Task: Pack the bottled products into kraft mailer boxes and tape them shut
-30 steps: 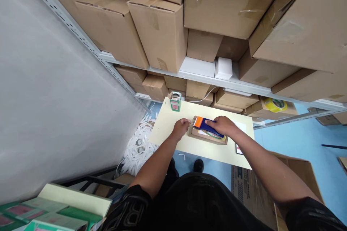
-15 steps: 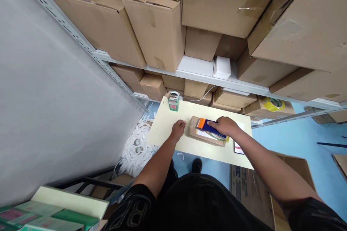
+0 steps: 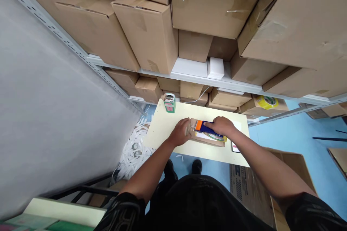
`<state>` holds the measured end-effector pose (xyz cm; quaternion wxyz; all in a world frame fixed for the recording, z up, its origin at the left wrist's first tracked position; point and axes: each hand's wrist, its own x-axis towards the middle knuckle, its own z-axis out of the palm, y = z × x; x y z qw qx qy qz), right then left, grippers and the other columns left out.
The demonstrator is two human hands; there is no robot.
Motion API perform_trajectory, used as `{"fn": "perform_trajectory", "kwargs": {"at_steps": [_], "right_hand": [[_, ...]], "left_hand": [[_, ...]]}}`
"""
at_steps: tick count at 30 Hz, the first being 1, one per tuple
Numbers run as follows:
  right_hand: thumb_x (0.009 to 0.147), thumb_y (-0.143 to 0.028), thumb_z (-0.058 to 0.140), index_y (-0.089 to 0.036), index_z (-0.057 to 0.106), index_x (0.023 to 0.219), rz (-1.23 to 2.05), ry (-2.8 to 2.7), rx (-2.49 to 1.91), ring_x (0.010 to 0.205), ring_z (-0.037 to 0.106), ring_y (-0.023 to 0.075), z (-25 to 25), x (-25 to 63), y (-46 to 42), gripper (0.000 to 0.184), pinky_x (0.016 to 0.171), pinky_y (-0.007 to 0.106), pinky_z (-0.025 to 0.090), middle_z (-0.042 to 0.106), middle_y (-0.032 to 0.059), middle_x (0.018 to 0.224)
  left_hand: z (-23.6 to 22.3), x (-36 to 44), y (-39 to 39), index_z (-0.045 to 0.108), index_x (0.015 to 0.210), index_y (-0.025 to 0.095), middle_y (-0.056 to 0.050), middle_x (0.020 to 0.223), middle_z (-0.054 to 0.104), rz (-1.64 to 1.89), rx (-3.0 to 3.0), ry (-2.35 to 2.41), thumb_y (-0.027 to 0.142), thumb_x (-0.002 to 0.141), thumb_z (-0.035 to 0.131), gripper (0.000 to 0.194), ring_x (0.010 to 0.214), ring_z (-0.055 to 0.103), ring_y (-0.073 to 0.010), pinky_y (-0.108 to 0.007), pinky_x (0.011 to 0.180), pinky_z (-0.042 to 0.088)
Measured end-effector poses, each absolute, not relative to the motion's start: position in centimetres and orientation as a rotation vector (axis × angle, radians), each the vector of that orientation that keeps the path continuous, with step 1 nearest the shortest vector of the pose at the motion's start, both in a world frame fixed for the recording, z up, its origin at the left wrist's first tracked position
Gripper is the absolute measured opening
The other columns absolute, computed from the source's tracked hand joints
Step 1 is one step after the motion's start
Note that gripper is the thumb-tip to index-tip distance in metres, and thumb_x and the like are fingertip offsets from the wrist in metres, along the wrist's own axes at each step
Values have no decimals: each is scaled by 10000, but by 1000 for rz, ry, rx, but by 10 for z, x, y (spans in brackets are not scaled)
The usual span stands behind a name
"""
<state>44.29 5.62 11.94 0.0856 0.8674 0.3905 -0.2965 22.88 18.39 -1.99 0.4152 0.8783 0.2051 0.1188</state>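
On the cream tabletop (image 3: 162, 126) lies a small brown cardboard box (image 3: 207, 142) with a white label on its upper face. My right hand (image 3: 223, 126) grips a dark blue tape dispenser with an orange front (image 3: 210, 128), resting on the top of the box. A yellow-edged tape roll shows below the dispenser's handle. My left hand (image 3: 179, 132) is wrapped against the left end of the box, close to the dispenser's front edge; its fingertips are partly hidden.
A small green box (image 3: 170, 106) with a shiny round thing on top stands at the table's far left corner. Beside my right forearm lies a phone (image 3: 235, 147). Shelves of cardboard boxes (image 3: 146, 32) rise ahead, with a yellow tape roll (image 3: 268, 102) at right. White strips (image 3: 132, 162) litter the floor.
My left hand has moved right, from a closed pose apart from the box to its left end. The right hand keeps the dispenser on the box. The view has shifted slightly.
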Motion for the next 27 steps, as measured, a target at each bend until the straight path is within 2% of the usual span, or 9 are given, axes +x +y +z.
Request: {"fn": "perform_trajectory", "kwargs": {"at_steps": [2,4,6,13,23,27], "right_hand": [[861,-849,463,-172,807,885,-891,1163,2584,897,725,313,119,442,57,760,682,337,469,770,199,968],[852,-858,465,-169,806,893,-891,1163,2581,895,725,315,120,442,58,770,672,337,466,770,201,976],[841,-870,466,-159,803,905,-888,1164,2576,905,725,325,121,442,60,789,664,340,463,768,208,995],[852,-886,417,-143,793,897,-913,1160,2576,888,726,328,130,450,59,834,677,350,472,764,218,983],[833,-891,454,-164,778,812,-943,1159,2636,800,697,296,127,482,22,796,645,338,419,751,188,874],[834,-887,452,-184,743,722,-932,1135,2683,751,678,274,129,510,-10,769,622,326,387,735,157,794]], "left_hand": [[-11,232,183,332,1615,170,-180,1671,323,207,2402,282,548,775,772,1021,1554,260,-369,-508,1267,232],[-8,238,181,274,1645,172,-180,1703,254,96,2531,231,687,729,773,1163,1577,193,-401,-555,1272,182],[-9,243,179,258,1654,182,-168,1715,226,56,2633,257,739,753,727,1158,1588,158,-401,-576,1271,144],[-8,248,178,205,1672,228,-129,1719,229,65,2781,310,753,807,652,1105,1589,167,-386,-548,1279,64],[-6,251,177,201,1672,209,-130,1718,222,8,2789,325,750,822,639,1099,1575,216,-394,-562,1271,111],[-3,252,178,202,1672,223,-124,1717,223,1,2795,334,741,828,640,1083,1572,228,-389,-561,1272,121]]}}
